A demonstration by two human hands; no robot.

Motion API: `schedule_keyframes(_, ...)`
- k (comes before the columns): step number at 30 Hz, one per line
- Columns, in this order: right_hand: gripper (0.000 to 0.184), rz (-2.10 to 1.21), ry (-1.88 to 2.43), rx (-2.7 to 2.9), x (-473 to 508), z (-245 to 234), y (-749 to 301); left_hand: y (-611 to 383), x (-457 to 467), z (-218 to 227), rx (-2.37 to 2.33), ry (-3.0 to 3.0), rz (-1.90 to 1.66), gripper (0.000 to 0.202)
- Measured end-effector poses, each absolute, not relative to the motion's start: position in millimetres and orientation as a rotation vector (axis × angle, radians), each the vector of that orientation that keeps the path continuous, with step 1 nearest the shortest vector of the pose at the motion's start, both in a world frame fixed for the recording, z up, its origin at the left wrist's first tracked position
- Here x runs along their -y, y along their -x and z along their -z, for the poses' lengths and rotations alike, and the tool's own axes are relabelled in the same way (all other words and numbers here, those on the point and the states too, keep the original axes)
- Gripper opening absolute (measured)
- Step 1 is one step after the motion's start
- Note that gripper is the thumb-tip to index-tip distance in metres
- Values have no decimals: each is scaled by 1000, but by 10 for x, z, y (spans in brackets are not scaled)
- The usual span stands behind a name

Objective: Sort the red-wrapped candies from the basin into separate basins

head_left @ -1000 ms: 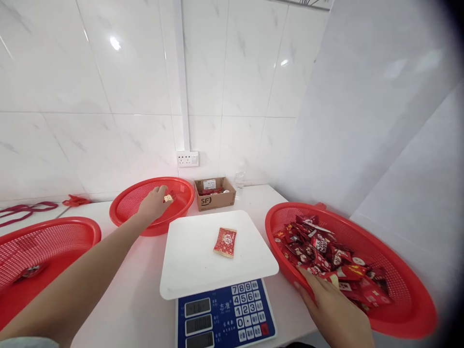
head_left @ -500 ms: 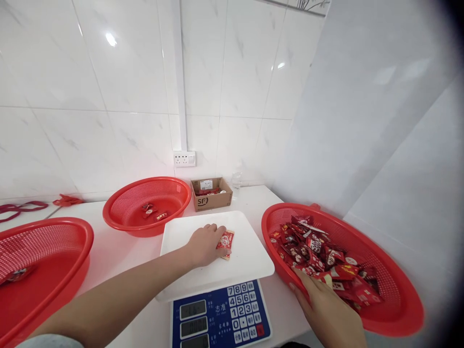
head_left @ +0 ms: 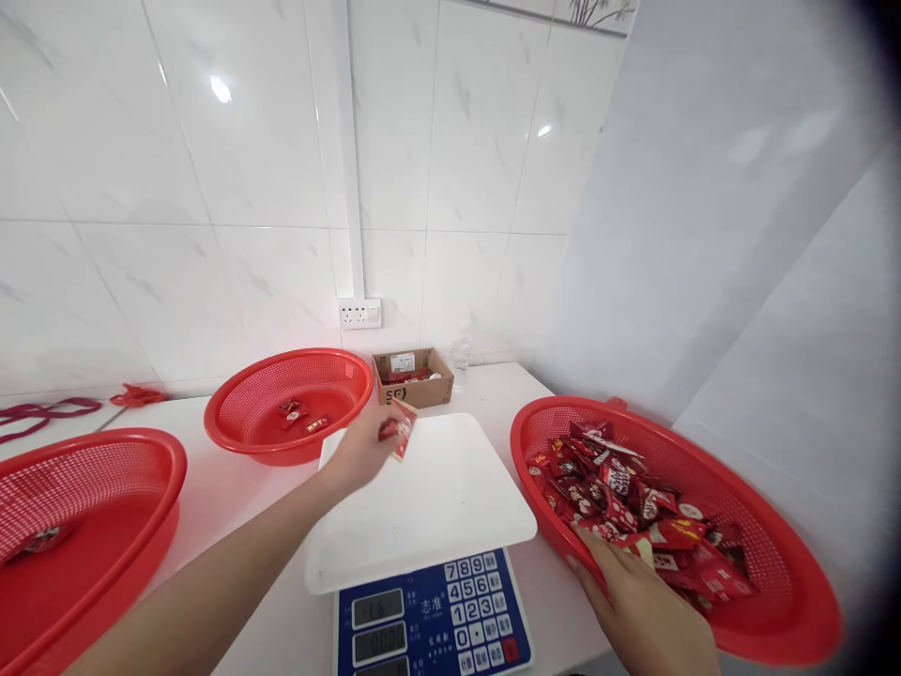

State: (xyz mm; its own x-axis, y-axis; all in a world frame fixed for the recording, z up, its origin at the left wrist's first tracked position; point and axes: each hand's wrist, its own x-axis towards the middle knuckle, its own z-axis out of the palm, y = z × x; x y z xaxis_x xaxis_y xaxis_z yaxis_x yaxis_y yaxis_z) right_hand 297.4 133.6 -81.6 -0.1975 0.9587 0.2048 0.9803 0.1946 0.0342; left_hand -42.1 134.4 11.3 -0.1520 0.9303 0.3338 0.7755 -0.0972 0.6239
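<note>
My left hand [head_left: 362, 446] is closed on a red wrapped candy [head_left: 401, 429] and holds it above the back left of the scale's white tray [head_left: 436, 507]. Beneath the tray shows the blue keypad panel of the scale [head_left: 429, 610], its displays dim. On the right, my right hand [head_left: 633, 596] grips the near rim of a red basket [head_left: 781, 582], thumb outside and fingers over the edge. Many red-wrapped candies [head_left: 633, 507] lie heaped in that basket.
Behind the tray on the left, a red basket [head_left: 225, 437] holds a few candies. Another red basket [head_left: 151, 545] stands at the near left. A cardboard box [head_left: 429, 391], a clear bottle [head_left: 461, 349] and red ribbons [head_left: 49, 410] sit along the wall.
My left hand has lifted the candy off the tray and carried it left and back. My right hand stays on the basket rim.
</note>
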Motion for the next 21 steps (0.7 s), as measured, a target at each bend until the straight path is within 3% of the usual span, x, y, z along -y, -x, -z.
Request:
schedule_keyframes(6,48,122,1954,2341,-1318,728,-2926,953,-1259,-238,-2234,-1622,-1430,32)
schedule_keyframes(13,46,104,1912,2303,-1357,776,-2970,882,-810,199,-2169,-1111,-1982,32)
schedule_keyframes(21,45,-8,1989,2275,-1361,648,-2904,908,-633,648,-2169,-909,-1958,36)
